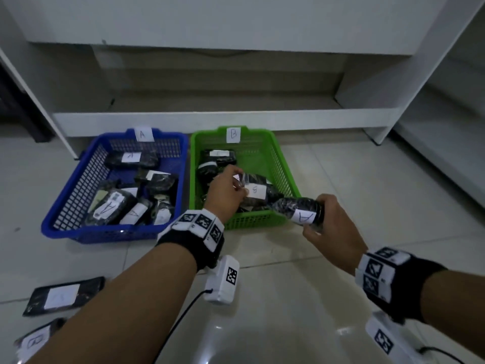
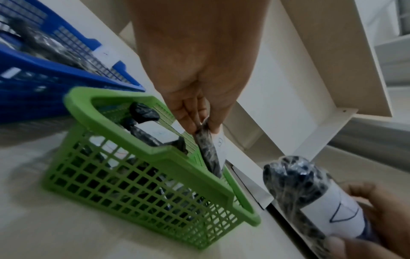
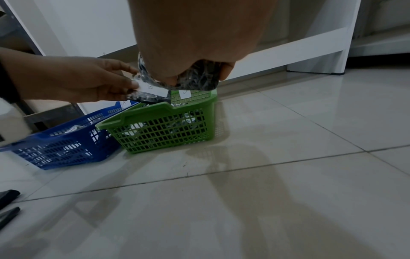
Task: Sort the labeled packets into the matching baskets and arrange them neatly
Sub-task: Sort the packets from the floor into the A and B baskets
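A blue basket [image 1: 65, 216] tagged A and a green basket [image 1: 284, 169] tagged B stand side by side on the floor, each holding several black packets with white labels. My left hand [image 1: 228, 187] reaches over the green basket [image 2: 124, 136] and pinches the top of a B packet [image 1: 256, 186], which hangs into that basket [image 2: 208, 150]. My right hand [image 1: 328, 214] grips a rolled A packet [image 1: 296, 210] just above the green basket's near right corner; the same A packet [image 2: 310, 198] [image 3: 197, 77] shows in both wrist views.
Two more labeled packets [image 1: 63, 295] [image 1: 36, 340] lie on the tiled floor at the near left. A white shelf unit [image 1: 223, 119] runs right behind the baskets, its post [image 1: 380, 135] at the right. Bare tile floor [image 3: 288, 157] spreads to the right and front.
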A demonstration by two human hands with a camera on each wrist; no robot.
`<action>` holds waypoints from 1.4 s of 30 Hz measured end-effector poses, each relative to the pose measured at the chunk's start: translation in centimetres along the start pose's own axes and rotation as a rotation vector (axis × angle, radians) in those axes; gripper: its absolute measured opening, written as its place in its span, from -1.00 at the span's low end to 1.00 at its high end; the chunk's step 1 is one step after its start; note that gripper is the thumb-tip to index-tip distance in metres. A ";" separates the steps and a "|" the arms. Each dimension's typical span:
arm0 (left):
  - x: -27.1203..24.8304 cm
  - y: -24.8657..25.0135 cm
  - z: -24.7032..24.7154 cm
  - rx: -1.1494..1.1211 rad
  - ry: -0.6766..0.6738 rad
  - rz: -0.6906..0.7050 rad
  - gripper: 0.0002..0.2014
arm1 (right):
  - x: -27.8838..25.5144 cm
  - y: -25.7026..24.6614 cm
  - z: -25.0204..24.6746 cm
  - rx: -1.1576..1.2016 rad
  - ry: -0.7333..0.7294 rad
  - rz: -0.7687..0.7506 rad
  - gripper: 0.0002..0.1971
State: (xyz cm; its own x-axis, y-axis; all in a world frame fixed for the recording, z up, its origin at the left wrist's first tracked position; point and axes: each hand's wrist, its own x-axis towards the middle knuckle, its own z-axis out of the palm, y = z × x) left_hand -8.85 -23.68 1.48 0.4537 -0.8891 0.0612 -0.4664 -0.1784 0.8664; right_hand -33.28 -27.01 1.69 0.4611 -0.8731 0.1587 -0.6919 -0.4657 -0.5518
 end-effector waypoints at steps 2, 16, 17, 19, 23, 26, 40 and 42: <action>0.6 0.1 1.3 0.070 -0.012 0.030 -0.60 | -0.3 0.6 0.0 -0.007 0.003 -0.003 -0.56; 2.3 -1.6 3.6 0.737 -0.424 0.061 -0.41 | -0.8 2.0 0.1 0.018 -0.032 0.018 -0.56; 2.2 -1.7 3.4 0.639 -0.420 0.075 -0.42 | -0.5 1.7 0.2 0.031 -0.016 0.015 -0.56; 1.6 -1.9 2.0 0.454 -0.335 0.113 -0.51 | 0.6 0.6 0.8 0.066 0.022 0.003 -0.55; -0.1 -2.8 -3.1 0.296 -0.053 0.127 -0.67 | 3.4 -3.4 2.3 0.129 0.064 -0.002 -0.55; -1.7 -5.1 -8.4 0.339 0.166 0.099 -0.70 | 5.5 -7.4 4.3 0.167 0.054 -0.029 -0.59; -9.1 -15.8 -17.9 0.865 0.124 0.013 -0.74 | 9.3 -24.1 16.2 -0.180 -0.245 -0.181 -0.65; -8.9 -15.9 -17.9 0.840 0.124 0.005 -0.79 | 9.8 -24.4 18.0 -0.255 -0.270 -0.202 -0.65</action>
State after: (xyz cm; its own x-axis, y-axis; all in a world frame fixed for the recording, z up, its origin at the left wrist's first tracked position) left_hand 8.10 -5.36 -3.96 0.5070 -0.8469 0.1601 -0.8555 -0.4718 0.2136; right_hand -1.87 -21.57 2.02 0.7068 -0.7074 0.0040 -0.6726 -0.6739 -0.3057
